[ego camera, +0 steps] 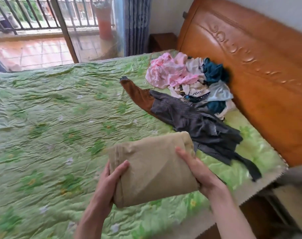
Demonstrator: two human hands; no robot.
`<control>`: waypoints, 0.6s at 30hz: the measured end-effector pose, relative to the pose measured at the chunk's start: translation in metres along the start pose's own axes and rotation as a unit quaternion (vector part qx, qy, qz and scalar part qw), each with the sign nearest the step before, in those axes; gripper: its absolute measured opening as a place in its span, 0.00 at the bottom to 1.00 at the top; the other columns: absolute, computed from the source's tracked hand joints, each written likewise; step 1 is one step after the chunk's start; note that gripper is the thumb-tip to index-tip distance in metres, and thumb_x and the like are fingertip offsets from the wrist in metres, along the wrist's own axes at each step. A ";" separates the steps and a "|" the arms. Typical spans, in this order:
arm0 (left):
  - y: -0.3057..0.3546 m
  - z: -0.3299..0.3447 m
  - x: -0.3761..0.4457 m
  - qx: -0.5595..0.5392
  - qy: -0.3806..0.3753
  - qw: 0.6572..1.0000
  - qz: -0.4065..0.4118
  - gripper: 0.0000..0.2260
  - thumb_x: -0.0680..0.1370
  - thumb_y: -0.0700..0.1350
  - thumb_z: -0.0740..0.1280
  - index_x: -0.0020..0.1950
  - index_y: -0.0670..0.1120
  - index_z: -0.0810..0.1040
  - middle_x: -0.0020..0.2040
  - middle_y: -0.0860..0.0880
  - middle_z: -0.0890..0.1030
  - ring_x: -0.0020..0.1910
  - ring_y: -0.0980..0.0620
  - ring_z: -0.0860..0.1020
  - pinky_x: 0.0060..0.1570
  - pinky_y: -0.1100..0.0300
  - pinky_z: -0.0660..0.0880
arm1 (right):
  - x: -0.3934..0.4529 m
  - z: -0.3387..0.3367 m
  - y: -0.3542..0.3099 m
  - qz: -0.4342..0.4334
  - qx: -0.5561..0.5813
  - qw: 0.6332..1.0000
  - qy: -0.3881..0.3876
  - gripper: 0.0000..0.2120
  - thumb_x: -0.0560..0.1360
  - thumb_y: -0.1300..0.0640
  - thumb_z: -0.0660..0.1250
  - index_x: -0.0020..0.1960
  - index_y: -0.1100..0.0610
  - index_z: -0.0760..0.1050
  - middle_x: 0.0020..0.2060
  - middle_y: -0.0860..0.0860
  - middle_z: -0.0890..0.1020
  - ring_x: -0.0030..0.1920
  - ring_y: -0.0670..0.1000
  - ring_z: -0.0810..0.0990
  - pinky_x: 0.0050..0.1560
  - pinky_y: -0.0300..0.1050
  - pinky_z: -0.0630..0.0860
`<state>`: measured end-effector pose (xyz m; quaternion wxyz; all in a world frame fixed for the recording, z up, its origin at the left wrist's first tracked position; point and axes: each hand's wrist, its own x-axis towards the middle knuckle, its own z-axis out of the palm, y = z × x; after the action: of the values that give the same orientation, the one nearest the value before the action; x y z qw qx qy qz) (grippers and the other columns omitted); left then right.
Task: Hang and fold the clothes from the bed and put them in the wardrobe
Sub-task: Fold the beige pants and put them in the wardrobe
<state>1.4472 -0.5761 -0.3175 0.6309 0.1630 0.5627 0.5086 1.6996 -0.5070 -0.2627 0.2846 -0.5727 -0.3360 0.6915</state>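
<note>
A folded beige garment (152,168) is held above the bed's near edge. My left hand (110,180) grips its left side, thumb on top. My right hand (196,169) grips its right side, thumb lying across the top. Behind it a grey and brown garment (189,118) lies spread out on the green quilt (51,118). A heap of pink, white and teal clothes (189,78) sits by the headboard. No wardrobe is in view.
An orange-brown padded headboard (250,69) runs along the right. A glass door (43,31) to a tiled balcony with railings lies beyond the bed's far side, with a blue curtain (138,23) and a small wooden nightstand (162,42) in the corner.
</note>
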 end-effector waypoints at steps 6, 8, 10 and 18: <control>0.008 0.072 -0.005 0.063 -0.101 0.992 -0.034 0.21 0.72 0.51 0.75 0.64 0.49 0.81 0.55 0.43 0.87 0.52 0.43 0.85 0.55 0.46 0.81 | -0.072 -0.045 0.019 -0.100 0.084 0.980 0.150 0.17 0.77 0.47 0.73 0.65 0.47 0.80 0.54 0.51 0.88 0.53 0.53 0.87 0.48 0.50 0.85; 0.010 0.095 -0.006 0.092 -0.150 0.983 -0.052 0.23 0.71 0.53 0.77 0.65 0.49 0.81 0.56 0.42 0.87 0.52 0.43 0.85 0.55 0.46 0.81 | -0.092 -0.063 0.029 -0.116 0.117 0.969 0.187 0.22 0.75 0.43 0.74 0.68 0.42 0.78 0.58 0.51 0.86 0.57 0.55 0.86 0.58 0.58 0.83; 0.010 0.120 -0.009 0.114 -0.205 0.970 -0.065 0.26 0.70 0.54 0.80 0.66 0.48 0.81 0.57 0.42 0.86 0.52 0.44 0.85 0.52 0.48 0.81 | -0.114 -0.081 0.036 -0.128 0.152 0.957 0.213 0.24 0.74 0.41 0.74 0.69 0.41 0.77 0.60 0.51 0.85 0.59 0.56 0.85 0.62 0.63 0.80; -0.018 0.237 -0.042 0.187 -0.302 0.934 -0.047 0.20 0.72 0.53 0.75 0.63 0.53 0.82 0.55 0.45 0.87 0.51 0.46 0.85 0.49 0.47 0.81 | -0.192 -0.157 0.043 -0.174 0.211 0.907 0.321 0.18 0.78 0.43 0.71 0.67 0.42 0.77 0.56 0.48 0.87 0.55 0.52 0.87 0.57 0.58 0.82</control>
<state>1.6698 -0.5316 -0.2343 0.7527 0.3968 0.4376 0.2909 1.8891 -0.6614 -0.2001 0.6067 -0.6227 -0.1676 0.4648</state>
